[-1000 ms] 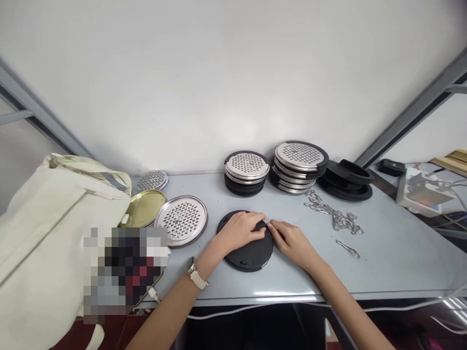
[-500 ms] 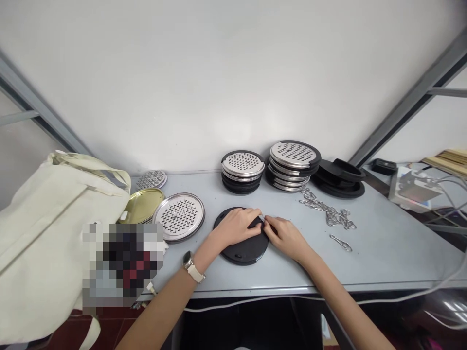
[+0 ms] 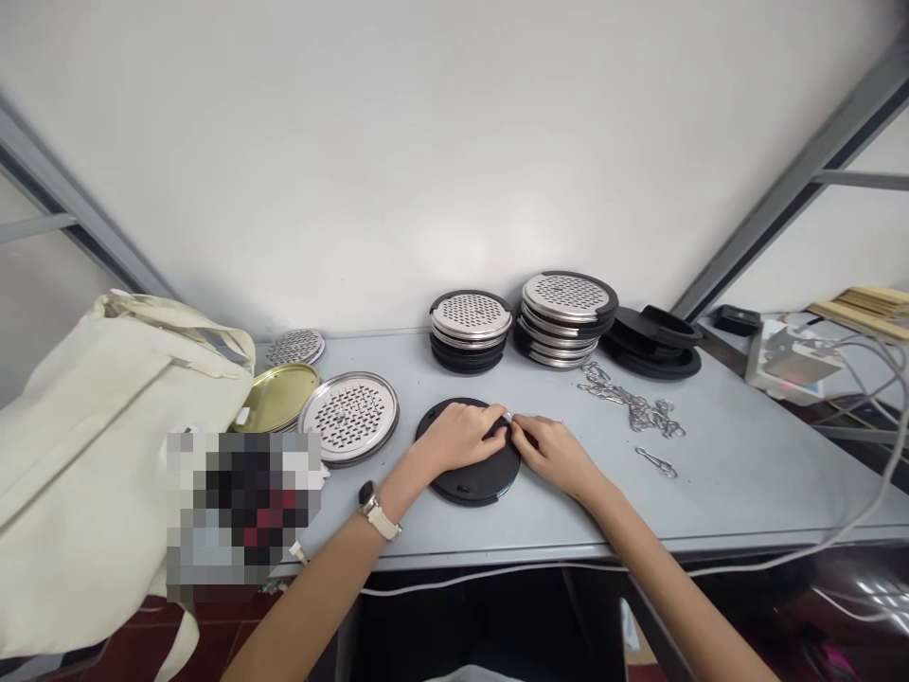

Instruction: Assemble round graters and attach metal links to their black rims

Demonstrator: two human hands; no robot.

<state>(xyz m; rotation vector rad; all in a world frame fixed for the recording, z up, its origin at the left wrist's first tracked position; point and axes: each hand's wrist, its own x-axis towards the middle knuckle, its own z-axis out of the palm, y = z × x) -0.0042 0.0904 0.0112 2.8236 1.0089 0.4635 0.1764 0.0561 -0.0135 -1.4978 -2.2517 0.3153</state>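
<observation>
A round black lid-like disc (image 3: 474,485) lies flat on the grey table in front of me. My left hand (image 3: 465,438) rests across its top, fingers curled at the far right rim. At that rim my right hand (image 3: 550,450) pinches a small silvery metal piece (image 3: 507,417), mostly covered by fingers of both hands. To the right lies one loose metal snap hook (image 3: 657,462), with a heap of similar hooks (image 3: 650,417) behind it. Left of the disc sits a round metal grater plate (image 3: 347,417).
Near the wall stand two stacks of grater plates in black holders (image 3: 472,317) (image 3: 568,298). Black round parts (image 3: 657,355) lie beside them. On the left are a gold lid (image 3: 280,396), a smaller grater plate (image 3: 294,348) and a cream bag (image 3: 92,455). A white cable (image 3: 497,573) runs along the front edge.
The view has shifted slightly. Both hands stay at the disc's far right rim, with the fingertips moving a little around the silvery piece.
</observation>
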